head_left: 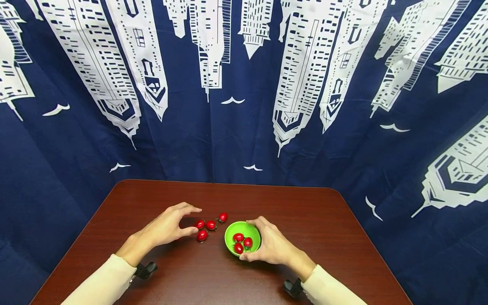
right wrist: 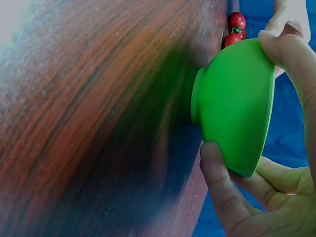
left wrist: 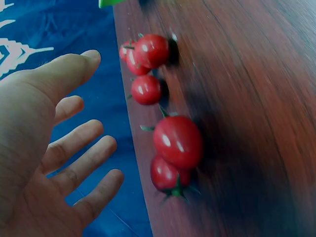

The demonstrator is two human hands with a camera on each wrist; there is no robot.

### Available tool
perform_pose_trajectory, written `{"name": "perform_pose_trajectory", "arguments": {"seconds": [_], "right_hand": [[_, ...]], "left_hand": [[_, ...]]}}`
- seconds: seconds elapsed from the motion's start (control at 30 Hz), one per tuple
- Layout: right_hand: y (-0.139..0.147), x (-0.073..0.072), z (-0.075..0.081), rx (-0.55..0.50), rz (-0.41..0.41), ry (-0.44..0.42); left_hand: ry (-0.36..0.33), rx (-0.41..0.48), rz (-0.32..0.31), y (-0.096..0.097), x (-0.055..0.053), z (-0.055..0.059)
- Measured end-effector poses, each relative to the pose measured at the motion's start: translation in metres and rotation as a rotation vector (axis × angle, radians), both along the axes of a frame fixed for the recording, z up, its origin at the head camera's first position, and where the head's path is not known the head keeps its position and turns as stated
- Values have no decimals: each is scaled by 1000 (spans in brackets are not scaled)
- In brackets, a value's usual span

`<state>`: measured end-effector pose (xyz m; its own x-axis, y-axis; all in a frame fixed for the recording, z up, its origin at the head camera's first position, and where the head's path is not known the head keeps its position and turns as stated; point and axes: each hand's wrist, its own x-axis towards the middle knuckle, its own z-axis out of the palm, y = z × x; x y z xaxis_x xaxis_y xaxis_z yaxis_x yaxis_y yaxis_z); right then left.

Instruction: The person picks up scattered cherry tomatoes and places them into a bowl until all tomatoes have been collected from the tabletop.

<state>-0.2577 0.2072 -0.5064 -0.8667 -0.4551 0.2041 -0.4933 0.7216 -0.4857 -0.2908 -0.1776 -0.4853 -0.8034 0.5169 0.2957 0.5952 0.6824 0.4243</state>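
Observation:
My right hand grips a green bowl at its right side, thumb on the near rim and fingers around the far side. Inside it lie three red cherry tomatoes with green stems. Seen from the right wrist, the bowl's outer wall shows, its base close to the tabletop. My left hand is held over the table left of several loose cherry tomatoes. Its thumb and fingers are spread apart and nothing is between them. In the left wrist view the tomatoes lie past the fingertips.
The brown wooden table has rounded far corners. Behind and around it hangs a dark blue curtain printed with white buildings and birds. Dark wrist bands sit at the ends of both cream sleeves.

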Motion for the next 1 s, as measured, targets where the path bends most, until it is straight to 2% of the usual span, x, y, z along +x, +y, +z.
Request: {"name": "perform_pose_trajectory", "arguments": {"seconds": [0.63,1.0], "right_hand": [[1,-1,0,-6,2,10],[0,0,0,3,-5,0]], "left_hand": [[37,16,53,-34,4,-10],[-15,-3,80,-46,9,-18]]}}
